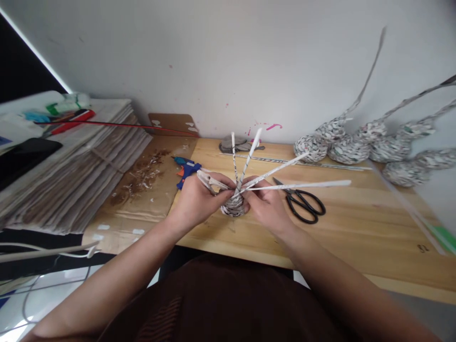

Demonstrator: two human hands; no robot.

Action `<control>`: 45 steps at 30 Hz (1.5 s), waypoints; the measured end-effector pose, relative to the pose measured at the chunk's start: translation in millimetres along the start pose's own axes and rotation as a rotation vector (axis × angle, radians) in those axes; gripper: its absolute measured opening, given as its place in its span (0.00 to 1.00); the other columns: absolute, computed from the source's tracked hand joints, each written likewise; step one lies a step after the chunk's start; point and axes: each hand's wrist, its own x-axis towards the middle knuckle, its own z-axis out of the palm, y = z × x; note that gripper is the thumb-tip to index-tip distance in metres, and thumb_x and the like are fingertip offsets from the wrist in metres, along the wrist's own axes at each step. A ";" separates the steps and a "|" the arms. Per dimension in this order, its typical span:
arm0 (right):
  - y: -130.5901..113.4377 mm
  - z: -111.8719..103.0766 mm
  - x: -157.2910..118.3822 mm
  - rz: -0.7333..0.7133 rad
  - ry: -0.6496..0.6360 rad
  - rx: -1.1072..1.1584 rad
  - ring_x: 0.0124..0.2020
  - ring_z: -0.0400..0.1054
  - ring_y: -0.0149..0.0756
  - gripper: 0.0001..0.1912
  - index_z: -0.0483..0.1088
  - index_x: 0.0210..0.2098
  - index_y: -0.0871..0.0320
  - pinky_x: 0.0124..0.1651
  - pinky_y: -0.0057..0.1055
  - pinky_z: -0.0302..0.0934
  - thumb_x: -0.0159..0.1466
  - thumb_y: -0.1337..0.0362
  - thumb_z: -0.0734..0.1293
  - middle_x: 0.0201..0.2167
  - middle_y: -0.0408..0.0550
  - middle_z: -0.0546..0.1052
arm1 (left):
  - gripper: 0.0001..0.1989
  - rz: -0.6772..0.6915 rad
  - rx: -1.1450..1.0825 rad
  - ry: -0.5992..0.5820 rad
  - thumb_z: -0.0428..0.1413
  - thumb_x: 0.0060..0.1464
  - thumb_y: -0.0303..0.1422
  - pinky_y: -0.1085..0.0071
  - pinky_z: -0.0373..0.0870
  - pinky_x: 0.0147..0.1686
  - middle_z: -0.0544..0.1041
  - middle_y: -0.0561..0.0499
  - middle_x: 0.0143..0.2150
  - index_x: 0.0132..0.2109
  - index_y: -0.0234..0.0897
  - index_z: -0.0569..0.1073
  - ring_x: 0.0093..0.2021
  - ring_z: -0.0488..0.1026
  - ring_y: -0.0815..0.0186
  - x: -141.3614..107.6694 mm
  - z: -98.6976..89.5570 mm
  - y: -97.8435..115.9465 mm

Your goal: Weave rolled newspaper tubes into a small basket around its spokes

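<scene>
A small woven piece of rolled newspaper [233,206] sits between both my hands above the wooden table [356,223]. My left hand [197,197] grips its left side, with a wooden clothespin [210,180] sticking out over the fingers. My right hand [267,204] pinches its right side where the rolled paper tubes meet. Several loose paper tubes [274,172] fan out up and to the right from the woven piece.
Black scissors [302,202] lie just right of my right hand. A blue glue gun [187,168] lies behind my left hand. Several finished woven paper pieces [351,147] stand at the back right. A pile of newspapers [71,166] fills the left. A thin stick [295,161] lies along the back.
</scene>
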 end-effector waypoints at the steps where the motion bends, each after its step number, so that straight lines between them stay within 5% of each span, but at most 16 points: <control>1: 0.6 -0.1 -0.4 -0.006 -0.009 0.006 0.20 0.64 0.28 0.09 0.70 0.34 0.55 0.24 0.27 0.62 0.58 0.59 0.71 0.22 0.39 0.72 | 0.06 0.025 0.019 -0.021 0.61 0.50 0.25 0.70 0.74 0.39 0.83 0.52 0.35 0.36 0.38 0.80 0.37 0.79 0.65 0.3 -0.9 0.9; 11: 6.6 2.9 -3.4 0.017 -0.021 0.156 0.19 0.63 0.27 0.19 0.68 0.31 0.56 0.22 0.25 0.60 0.55 0.50 0.76 0.20 0.38 0.71 | 0.04 0.228 0.158 -0.085 0.59 0.56 0.26 0.70 0.71 0.41 0.81 0.52 0.36 0.36 0.39 0.78 0.37 0.77 0.67 -3.9 -4.4 4.8; 19: 6.4 6.3 -9.2 0.060 0.007 0.239 0.24 0.69 0.30 0.20 0.68 0.34 0.55 0.28 0.29 0.70 0.54 0.50 0.76 0.27 0.40 0.74 | 0.04 0.220 0.126 -0.117 0.58 0.59 0.28 0.72 0.72 0.42 0.81 0.51 0.37 0.37 0.38 0.78 0.39 0.78 0.68 -6.1 -10.8 4.0; 35: 5.6 10.3 -7.9 0.086 -0.017 0.312 0.25 0.70 0.29 0.21 0.70 0.31 0.56 0.28 0.28 0.70 0.50 0.51 0.79 0.25 0.40 0.74 | 0.06 0.313 0.191 -0.166 0.56 0.59 0.26 0.68 0.74 0.46 0.81 0.47 0.39 0.37 0.38 0.78 0.42 0.78 0.65 -1.7 -14.5 2.1; 45: 14.8 11.5 -5.8 0.030 -0.005 0.226 0.27 0.70 0.29 0.15 0.70 0.34 0.56 0.30 0.29 0.71 0.56 0.55 0.76 0.28 0.41 0.74 | 0.05 0.355 0.247 -0.108 0.57 0.60 0.27 0.71 0.72 0.42 0.80 0.50 0.36 0.39 0.39 0.78 0.38 0.76 0.68 -4.8 -14.7 -6.4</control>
